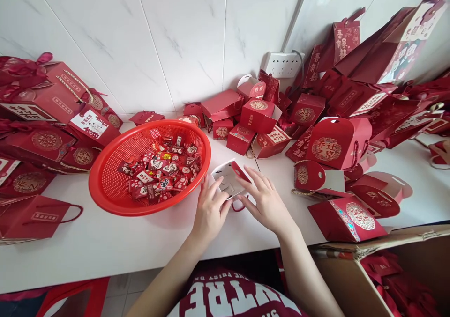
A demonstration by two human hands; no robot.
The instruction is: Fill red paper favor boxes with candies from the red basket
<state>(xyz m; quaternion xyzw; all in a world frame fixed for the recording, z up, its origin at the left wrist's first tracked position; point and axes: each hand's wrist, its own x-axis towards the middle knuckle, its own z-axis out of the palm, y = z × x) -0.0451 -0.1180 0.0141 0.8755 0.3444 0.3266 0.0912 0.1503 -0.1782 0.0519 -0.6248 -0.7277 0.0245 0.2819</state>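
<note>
Between my hands on the white table is a small gift box (230, 180), red outside and white inside, its top open and flaps raised. My left hand (210, 209) holds the box's left side, with fingers reaching over its edge. My right hand (269, 202) has its fingertips on the red flap and its thumb near the front side, gripping the right side. A thin red cord (238, 208) shows below the box. Just left of my hands, a red plastic basket (105, 186) holds many wrapped candies (163, 167).
Red gift boxes (30, 216) are stacked at left. More small boxes (258, 113) pile up against the tiled wall, under a power socket (283, 65). At right lie boxes (339, 141) and bags (386, 45). A cardboard carton (337, 275) stands at the table's front right.
</note>
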